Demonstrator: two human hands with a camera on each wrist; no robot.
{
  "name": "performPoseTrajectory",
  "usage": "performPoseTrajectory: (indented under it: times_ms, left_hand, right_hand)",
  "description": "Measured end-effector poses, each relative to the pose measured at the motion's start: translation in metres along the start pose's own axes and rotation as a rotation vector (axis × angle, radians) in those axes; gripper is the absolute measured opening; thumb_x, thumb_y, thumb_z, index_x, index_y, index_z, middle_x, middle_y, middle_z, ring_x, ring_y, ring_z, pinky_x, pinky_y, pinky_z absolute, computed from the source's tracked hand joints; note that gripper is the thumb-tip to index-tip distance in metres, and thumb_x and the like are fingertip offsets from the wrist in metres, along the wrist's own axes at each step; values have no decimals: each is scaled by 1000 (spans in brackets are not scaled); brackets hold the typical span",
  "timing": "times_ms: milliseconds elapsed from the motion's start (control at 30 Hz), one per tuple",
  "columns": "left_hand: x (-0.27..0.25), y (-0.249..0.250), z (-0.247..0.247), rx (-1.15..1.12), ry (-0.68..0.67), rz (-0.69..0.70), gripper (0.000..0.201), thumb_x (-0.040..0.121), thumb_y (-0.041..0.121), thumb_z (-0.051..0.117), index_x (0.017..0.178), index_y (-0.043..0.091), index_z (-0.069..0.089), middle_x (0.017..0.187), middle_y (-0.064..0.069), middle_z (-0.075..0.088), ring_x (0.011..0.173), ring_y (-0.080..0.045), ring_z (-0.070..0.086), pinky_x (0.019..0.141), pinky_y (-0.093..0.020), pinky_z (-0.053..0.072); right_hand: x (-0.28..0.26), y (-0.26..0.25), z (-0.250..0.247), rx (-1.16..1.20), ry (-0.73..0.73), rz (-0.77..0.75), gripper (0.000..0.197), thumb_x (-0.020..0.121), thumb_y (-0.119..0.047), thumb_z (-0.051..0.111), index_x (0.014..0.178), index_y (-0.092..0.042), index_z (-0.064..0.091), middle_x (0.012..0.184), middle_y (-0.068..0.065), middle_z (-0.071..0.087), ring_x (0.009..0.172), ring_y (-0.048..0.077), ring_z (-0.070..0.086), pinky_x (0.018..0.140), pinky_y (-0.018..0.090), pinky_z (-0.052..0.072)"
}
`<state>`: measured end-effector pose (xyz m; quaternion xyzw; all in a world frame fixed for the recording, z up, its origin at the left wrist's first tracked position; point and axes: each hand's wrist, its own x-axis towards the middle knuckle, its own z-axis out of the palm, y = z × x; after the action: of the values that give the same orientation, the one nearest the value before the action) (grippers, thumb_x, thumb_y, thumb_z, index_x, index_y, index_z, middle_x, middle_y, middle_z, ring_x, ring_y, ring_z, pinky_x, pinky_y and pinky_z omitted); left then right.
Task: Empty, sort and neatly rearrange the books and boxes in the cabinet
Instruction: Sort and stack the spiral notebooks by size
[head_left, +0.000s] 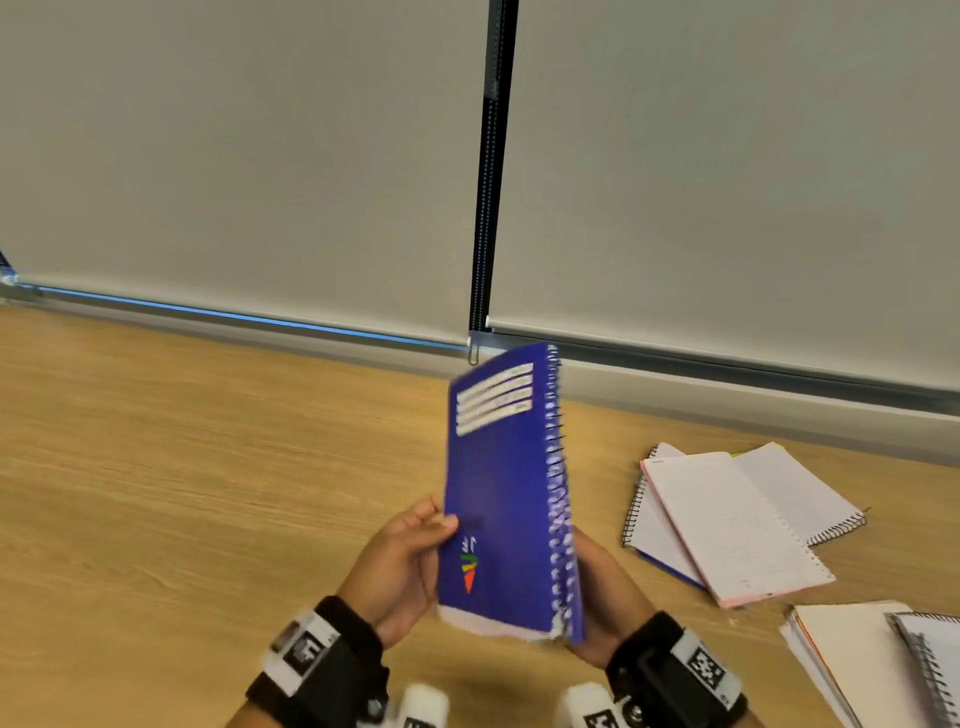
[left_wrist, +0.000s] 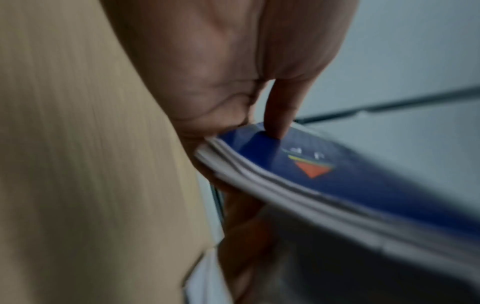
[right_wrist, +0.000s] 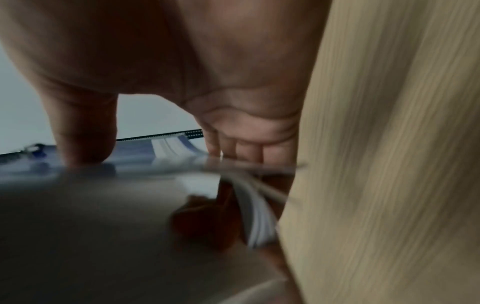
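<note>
Now both hands (head_left: 400, 566) gripping blue notebook (head_left: 501, 493) (upright)

Upright blue spiral notebook (head_left: 501, 493), airborne

Light wooden surface (head_left: 208, 493) below: open spiral notebooks (head_left: 727, 519) lie overlapped at right, another paper stack (head_left: 852, 660) near its corner.

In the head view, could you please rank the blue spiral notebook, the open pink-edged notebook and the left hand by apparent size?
1. Blue spiral notebook, though it is nearer the camera.
2. Open pink-edged notebook.
3. Left hand, clearly smallest.
</note>
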<state>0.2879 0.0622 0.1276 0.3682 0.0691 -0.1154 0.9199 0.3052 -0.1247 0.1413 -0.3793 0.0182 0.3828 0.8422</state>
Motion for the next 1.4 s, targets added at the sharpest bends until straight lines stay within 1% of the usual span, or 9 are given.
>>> performPoseTrajectory:
  times_ms: [167,300,533,667,767,833,1000,1233,1400]
  left_hand:
    - [-8,-34,0,253,194,9,43,74,9,76,109,1,53,98,-16,72,80,-23,68,68,-38,57]
    - [-10,-56,10,-27,235,-34,40,80,13,63,118,2,60,110,-17,70,85,-24,71,63,-36,57]
    - [0,-62,28,-132,299,57,37,90,13,56,127,9,56,121,-15,67,112,-33,63,85,-44,53]
    - [-18,-43,27,739,128,-190,12,93,21,62,91,9,61,88,-9,72,73,-18,68,63,-31,53]
    - [-26,-16,13,1086,252,257,12,91,19,64,82,13,65,68,3,68,59,-6,61,56,-30,53]
    - [-20,4,11,1241,319,580,8,93,28,58,98,29,64,91,20,66,84,5,61,70,-18,48]
    - [3,-17,6,1000,-90,31,46,89,63,43,108,30,70,113,14,71,108,-4,64,96,-25,47]
    - [0,-73,-10,981,153,-47,40,102,41,32,105,26,69,100,10,75,94,-5,69,89,-27,48]
    - [10,-104,-9,1369,428,-64,38,100,46,25,95,19,51,78,1,66,71,-12,63,67,-31,50]
  right_hand:
    - [12,15,-10,-436,177,-35,58,88,-48,64,140,-26,49,129,9,62,116,30,60,106,53,42]
    - [-2,28,7,-862,232,-212,47,90,-68,41,118,-39,65,131,1,63,126,17,53,112,45,36]
    - [-26,27,20,-840,140,-688,47,89,-20,69,133,-21,52,120,-16,66,113,5,62,88,19,51]
    - [-24,-21,-8,-990,497,-798,25,86,2,62,103,-17,63,85,-17,72,78,-5,63,72,20,48]
    - [-34,-64,-25,-1122,356,-600,31,84,5,59,102,-20,65,90,-9,75,79,6,68,74,23,54]
    - [-36,-84,-31,-1234,263,-420,25,82,3,59,99,-14,65,86,2,74,74,12,68,71,32,56]
    - [-16,-92,-45,-971,203,-208,25,70,-10,66,94,-14,63,80,10,70,60,16,63,57,24,52]
    - [9,-60,-111,-917,491,-140,23,84,-2,70,101,-17,64,74,8,68,66,19,63,73,35,53]
    - [1,-66,-162,-1371,975,-320,45,82,-22,71,125,-20,58,123,12,56,116,27,53,100,35,41]
